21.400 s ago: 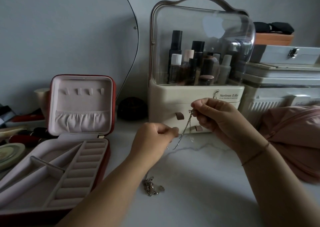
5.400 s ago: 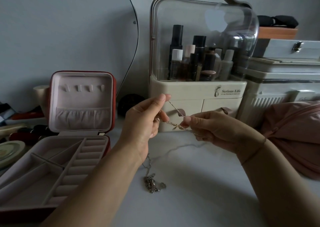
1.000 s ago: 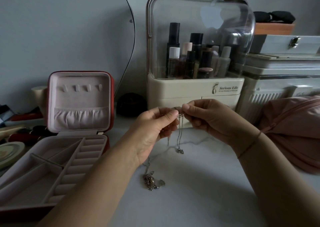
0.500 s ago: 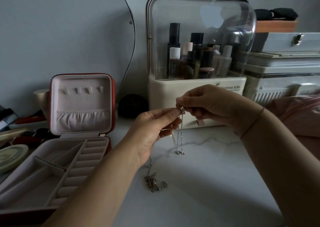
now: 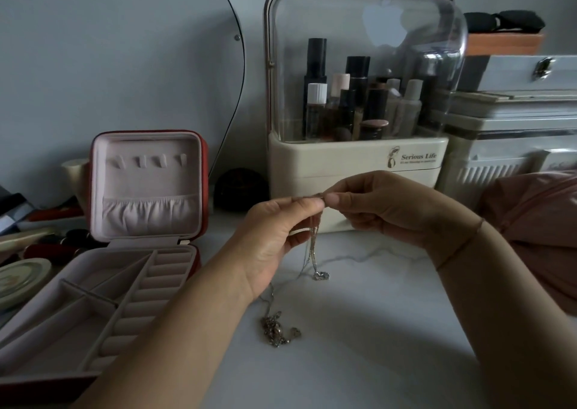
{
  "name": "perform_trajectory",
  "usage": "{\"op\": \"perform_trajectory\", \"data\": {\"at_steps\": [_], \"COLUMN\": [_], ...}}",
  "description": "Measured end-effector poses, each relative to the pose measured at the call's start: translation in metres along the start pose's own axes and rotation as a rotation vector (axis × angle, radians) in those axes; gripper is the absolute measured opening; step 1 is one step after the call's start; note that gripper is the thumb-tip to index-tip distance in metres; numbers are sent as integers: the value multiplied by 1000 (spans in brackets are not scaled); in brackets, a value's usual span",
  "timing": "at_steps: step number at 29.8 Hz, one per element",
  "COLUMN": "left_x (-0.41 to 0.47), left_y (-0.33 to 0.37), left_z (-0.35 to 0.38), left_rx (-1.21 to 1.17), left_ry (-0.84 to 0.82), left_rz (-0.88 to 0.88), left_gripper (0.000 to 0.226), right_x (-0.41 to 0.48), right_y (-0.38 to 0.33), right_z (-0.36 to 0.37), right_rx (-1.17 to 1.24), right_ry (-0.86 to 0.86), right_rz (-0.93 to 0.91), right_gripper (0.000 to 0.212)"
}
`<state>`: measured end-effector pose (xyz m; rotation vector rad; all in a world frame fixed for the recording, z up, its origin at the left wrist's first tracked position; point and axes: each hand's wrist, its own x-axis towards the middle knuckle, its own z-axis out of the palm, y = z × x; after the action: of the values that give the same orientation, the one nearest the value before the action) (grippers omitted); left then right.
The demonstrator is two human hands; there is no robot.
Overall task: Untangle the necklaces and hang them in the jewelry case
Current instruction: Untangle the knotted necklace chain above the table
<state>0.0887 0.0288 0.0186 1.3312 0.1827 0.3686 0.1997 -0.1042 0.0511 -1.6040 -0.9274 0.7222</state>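
Pinching chain [image 5: 313,246] top at fingertips, L hand [image 5: 274,234] & R hand [image 5: 384,209] are meeting, other fingers curled. Chain is hanging over table [image 5: 390,330], trailing into tangle [image 5: 276,330]. Step: untangling. Case [image 5: 146,187] is standing open, hooks bare. Next: teasing tangle loose, gently.

Necklaces [image 5: 276,330] — tangle's chain count unclear; jewelry case [image 5: 78,324] cut off lower left.

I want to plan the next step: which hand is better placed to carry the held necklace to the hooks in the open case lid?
Left, probably. The left hand pinches the necklace and is nearer the jewelry case, open at the left. The right hand would have to cross over it.
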Motion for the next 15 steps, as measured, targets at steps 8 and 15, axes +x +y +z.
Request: {"op": "perform_trajectory", "data": {"at_steps": [8,15], "left_x": [-1,2], "left_y": [2,-3], "left_z": [-1,-4], "left_rx": [-161,-44], "left_ry": [-107,-57], "left_rz": [-88,-92], "left_gripper": [27,14], "right_x": [-1,3], "right_y": [3,4], "right_z": [10,13], "right_rx": [147,327], "right_ry": [-45,-17], "right_rz": [-33,-65], "right_gripper": [12,18]}}
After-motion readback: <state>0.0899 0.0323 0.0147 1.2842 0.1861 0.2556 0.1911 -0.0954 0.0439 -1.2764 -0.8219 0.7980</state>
